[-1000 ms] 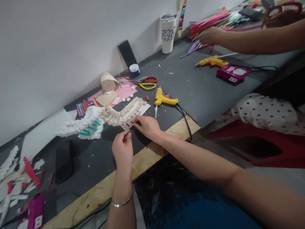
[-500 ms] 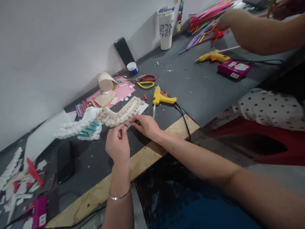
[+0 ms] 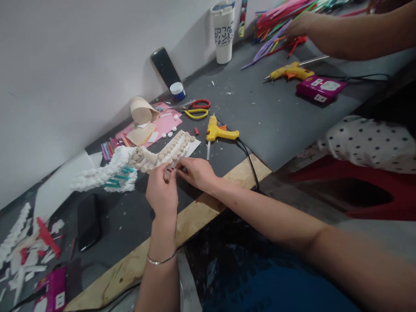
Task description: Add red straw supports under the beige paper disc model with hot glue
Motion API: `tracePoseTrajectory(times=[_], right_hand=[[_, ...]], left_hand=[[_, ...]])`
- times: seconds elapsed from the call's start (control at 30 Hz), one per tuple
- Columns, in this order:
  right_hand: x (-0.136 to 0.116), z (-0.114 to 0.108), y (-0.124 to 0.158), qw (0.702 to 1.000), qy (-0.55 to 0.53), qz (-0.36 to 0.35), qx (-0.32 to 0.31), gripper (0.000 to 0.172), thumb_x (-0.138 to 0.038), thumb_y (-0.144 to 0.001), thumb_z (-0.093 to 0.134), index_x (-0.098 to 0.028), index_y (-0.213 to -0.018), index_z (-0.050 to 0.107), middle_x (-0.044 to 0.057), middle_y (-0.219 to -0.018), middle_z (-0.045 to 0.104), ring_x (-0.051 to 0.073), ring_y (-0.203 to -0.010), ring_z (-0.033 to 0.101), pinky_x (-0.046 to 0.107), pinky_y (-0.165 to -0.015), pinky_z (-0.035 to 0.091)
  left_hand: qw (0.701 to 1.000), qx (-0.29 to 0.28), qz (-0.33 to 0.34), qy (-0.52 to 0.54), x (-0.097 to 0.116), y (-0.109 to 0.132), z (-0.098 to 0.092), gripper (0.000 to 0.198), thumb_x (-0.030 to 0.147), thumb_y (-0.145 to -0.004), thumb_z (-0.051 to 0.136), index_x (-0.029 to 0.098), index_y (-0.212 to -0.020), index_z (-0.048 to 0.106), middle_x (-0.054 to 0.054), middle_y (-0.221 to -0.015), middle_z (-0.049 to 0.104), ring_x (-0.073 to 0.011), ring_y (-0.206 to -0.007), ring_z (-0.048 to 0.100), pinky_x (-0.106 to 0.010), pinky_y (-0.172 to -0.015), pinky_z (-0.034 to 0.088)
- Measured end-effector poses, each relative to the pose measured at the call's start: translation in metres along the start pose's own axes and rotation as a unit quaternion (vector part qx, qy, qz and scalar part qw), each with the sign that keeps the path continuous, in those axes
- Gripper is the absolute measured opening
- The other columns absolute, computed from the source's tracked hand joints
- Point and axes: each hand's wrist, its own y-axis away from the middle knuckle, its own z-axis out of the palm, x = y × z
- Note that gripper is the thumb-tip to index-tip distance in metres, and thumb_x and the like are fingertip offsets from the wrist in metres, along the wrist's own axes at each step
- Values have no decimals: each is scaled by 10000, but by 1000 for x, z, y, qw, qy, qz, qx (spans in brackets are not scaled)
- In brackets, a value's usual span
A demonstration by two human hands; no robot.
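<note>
The fingers [image 3: 169, 172] of the left hand [image 3: 161, 193] are closed in a pinch. What they pinch is too small to tell. They are right at the near edge of the craft piece [image 3: 164, 157], a curved white card covered with rows of small beige rolled discs. The right hand [image 3: 196, 172] meets the left one there. Its thumb and forefinger are drawn together on the same near edge of the card, touching it. The two hands touch each other at the fingertips. A thin bracelet [image 3: 160, 260] is on the left wrist.

The craft piece lies on the grey surface [image 3: 266, 112], close to its wooden near edge. To the left the piece goes over into a white fluffy part [image 3: 97, 175] with teal sticks. Near and left of this lies a black phone [image 3: 88, 221], flat on the surface.

Just right of the craft piece lies a yellow glue gun [image 3: 221, 132] with a black cable. Farther are scissors [image 3: 197, 109] with red and yellow handles, pink paper [image 3: 165, 123] and a beige paper roll [image 3: 141, 110]. At the far wall a second phone [image 3: 164, 67] leans, and a white cup [image 3: 222, 34] stands.

At far right, another person's hand [image 3: 297, 28] reaches into a heap of coloured strips [image 3: 276, 21]. Near it are a second glue gun [image 3: 289, 71] and a magenta power strip [image 3: 320, 86].
</note>
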Motion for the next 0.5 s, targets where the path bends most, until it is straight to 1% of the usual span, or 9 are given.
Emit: tracePoseTrajectory(times=[0.07,0.13,0.2,0.27,0.33,0.4,0.47,0.5], right_hand=[[-1,0,0,1000,1,-3,-4,166,-298,-932,559,-231,-1012,688,6,-990,748,155,-833,656,246,-641,362],[-2,-1,0,1000,1,3,-4,158,-296,-924,569,-232,-1003,689,3,-974,750,158,-837,658,248,-635,358],[-2,-1,0,1000,5,13,-1,154,-298,-920,572,-233,-992,691,2,-977,751,160,-845,660,251,-631,355],[-3,-2,-1,1000,6,19,2,153,-301,-923,568,-235,-984,691,0,-992,750,156,-849,659,251,-633,358],[-3,-3,0,1000,8,22,5,148,-299,-923,566,-239,-977,690,-7,-996,749,151,-851,658,250,-635,360],[-4,-3,0,1000,13,26,8,143,-297,-921,564,-240,-965,688,-14,-987,750,150,-853,659,251,-630,358],[-4,-4,0,999,21,30,9,147,-302,-922,559,-242,-959,688,-17,-983,750,154,-866,663,253,-622,353],[-4,-4,-1,999,25,31,9,152,-307,-925,554,-243,-962,688,-17,-987,750,158,-874,665,255,-619,351]], left_hand=[[999,20,-33,31,0,4,2,179,288,-879,643,189,-1026,673,32,-682,496,-172,-696,528,-275,-724,434],[995,25,-71,64,-1,9,5,143,290,-864,653,183,-956,677,46,-648,484,-152,-634,510,-266,-681,434],[991,14,-106,85,-4,13,9,145,308,-862,649,179,-912,692,44,-632,512,-141,-597,509,-260,-641,429],[987,-1,-132,95,-7,14,12,178,328,-856,648,175,-914,718,29,-630,566,-142,-587,526,-259,-621,431],[982,-14,-150,109,-10,14,14,203,328,-842,653,166,-925,744,-2,-668,646,-152,-612,569,-262,-625,448],[977,-23,-165,135,-12,11,16,218,320,-826,661,156,-925,765,-44,-755,723,-170,-680,627,-268,-663,478],[968,-24,-184,171,-14,9,19,227,326,-801,684,156,-917,779,-68,-830,758,-186,-757,665,-272,-704,499],[961,-21,-200,190,-15,8,21,233,337,-783,700,159,-909,783,-66,-828,760,-186,-761,668,-268,-696,501]])
